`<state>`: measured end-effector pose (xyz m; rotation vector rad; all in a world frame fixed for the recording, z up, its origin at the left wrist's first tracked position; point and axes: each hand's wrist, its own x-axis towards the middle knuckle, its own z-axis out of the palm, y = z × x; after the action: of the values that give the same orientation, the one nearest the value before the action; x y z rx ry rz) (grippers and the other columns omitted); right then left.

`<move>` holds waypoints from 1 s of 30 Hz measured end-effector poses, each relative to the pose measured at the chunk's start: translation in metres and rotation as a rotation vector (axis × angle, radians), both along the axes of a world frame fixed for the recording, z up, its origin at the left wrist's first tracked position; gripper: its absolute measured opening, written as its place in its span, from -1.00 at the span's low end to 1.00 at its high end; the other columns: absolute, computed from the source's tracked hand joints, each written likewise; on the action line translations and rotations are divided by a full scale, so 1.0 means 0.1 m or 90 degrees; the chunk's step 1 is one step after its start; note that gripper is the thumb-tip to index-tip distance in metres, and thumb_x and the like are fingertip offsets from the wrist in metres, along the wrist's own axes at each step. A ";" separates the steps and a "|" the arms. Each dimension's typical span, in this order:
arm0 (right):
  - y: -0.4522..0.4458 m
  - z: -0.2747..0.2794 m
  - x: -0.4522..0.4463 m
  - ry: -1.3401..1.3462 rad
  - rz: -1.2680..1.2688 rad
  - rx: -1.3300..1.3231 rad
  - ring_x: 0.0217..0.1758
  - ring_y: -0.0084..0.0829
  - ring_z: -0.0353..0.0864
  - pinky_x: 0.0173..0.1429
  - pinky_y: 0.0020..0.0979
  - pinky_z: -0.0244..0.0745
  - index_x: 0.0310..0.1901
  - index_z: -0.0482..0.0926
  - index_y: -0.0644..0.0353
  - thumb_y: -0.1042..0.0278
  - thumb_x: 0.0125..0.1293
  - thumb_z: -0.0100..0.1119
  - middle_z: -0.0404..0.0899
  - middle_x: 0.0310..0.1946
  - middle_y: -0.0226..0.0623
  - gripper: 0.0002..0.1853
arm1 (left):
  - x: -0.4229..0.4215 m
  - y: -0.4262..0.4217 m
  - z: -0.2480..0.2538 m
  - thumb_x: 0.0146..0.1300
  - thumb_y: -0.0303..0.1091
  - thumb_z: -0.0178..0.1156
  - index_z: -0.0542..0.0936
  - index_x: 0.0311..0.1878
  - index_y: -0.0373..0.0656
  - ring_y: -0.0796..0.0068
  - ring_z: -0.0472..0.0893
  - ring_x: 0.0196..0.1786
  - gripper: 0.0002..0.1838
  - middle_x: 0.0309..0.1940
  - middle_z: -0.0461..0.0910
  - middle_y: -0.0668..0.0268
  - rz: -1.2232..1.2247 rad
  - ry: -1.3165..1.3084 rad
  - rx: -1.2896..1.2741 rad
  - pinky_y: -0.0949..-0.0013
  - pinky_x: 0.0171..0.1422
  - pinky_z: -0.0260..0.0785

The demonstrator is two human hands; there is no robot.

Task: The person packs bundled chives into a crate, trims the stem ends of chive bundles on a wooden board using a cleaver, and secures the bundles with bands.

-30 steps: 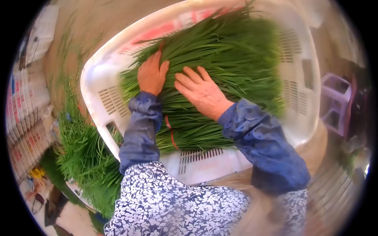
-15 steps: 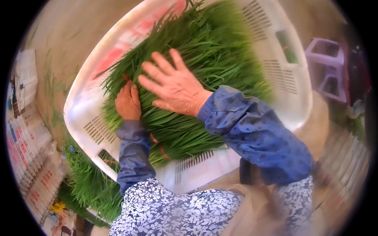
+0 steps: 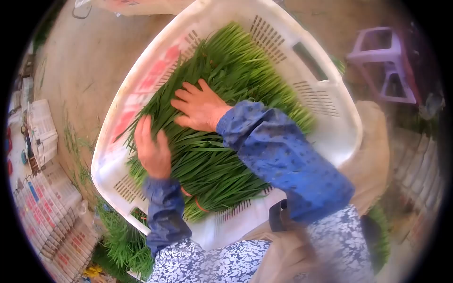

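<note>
Head camera view, looking down past your own arms: a white plastic basket (image 3: 339,141) with slotted walls takes up the middle of the scene. Inside it lie garlic chives (image 3: 207,160), heaped long and flat, with pale stem ends lined up toward the far right side and dark leaves running to the left. A red band (image 3: 201,205) circles a bundle at the near edge of the heap.

Your left hand (image 3: 153,150) is at the left edge of the leaves, open, its fingers extended and the thumb apart; it is slightly blurred. Your right hand (image 3: 202,109) is open too, palm down with fingers spread over the top of the heap, to the right of the left hand and a little farther off. Blue sleeves (image 3: 297,165) cover both your forearms.

Outside the basket, at the near left, sits another pile of greens (image 3: 123,243). Farther left is white packaging with red print (image 3: 49,205). A purple plastic stool (image 3: 375,56) stands on the far right, on brown ground (image 3: 99,56).
</note>
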<state>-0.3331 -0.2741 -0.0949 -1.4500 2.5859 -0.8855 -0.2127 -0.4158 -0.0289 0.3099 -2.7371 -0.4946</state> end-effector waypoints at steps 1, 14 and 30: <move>0.04 0.14 -0.14 0.003 0.001 0.002 0.32 -0.07 0.31 0.32 0.13 0.13 0.09 0.54 0.15 -0.02 0.26 0.06 0.46 0.14 -0.12 -0.50 | -0.29 0.13 0.04 0.24 -0.61 0.10 0.49 0.19 -0.29 0.01 0.48 0.21 -0.58 0.15 0.49 -0.01 -0.103 0.066 0.054 0.12 0.37 0.24; 0.80 -0.35 -0.92 0.191 -0.184 0.052 0.41 -0.14 0.20 0.44 -0.02 0.07 0.20 0.42 0.24 0.06 0.30 0.10 0.34 0.28 -0.17 -0.47 | -1.13 0.55 -0.82 0.22 -0.35 0.19 0.27 0.38 -0.27 -0.07 0.29 0.37 -0.35 0.39 0.26 -0.02 -0.268 -0.108 -0.099 0.04 0.42 0.13; 1.15 0.32 -0.99 -0.129 -0.204 -0.113 0.21 -0.06 0.45 0.27 -0.21 0.36 0.13 0.50 0.25 0.16 0.34 0.07 0.50 0.13 -0.05 -0.57 | -1.46 0.50 -0.70 0.24 -0.09 0.18 0.36 0.34 -0.25 -0.09 0.27 0.40 -0.34 0.34 0.33 0.01 -0.262 -0.120 0.088 0.07 0.46 0.10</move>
<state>-0.4317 -0.1586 -0.0625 -0.9275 2.6800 -1.2535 -0.3587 -0.3660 -0.0992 -0.1932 -2.9638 -0.7996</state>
